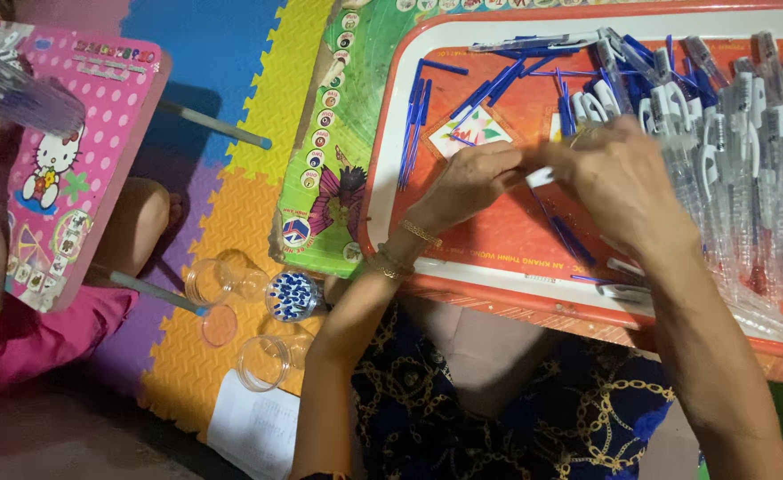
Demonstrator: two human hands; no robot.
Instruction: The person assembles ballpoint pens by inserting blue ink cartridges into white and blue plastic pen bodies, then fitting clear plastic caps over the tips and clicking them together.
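Here both hands, left hand (467,182) and right hand (618,182), pinch one white pen piece (541,176) together

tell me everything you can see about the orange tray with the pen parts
The orange tray looks like plastic, rectangular with rounded corners and a white band inside its raised rim. It rests flat over the person's lap. Loose blue refills lie on its left part, and clear pen barrels with white clips are heaped on its right. The left hand and right hand meet above its middle, pinching a small white piece.
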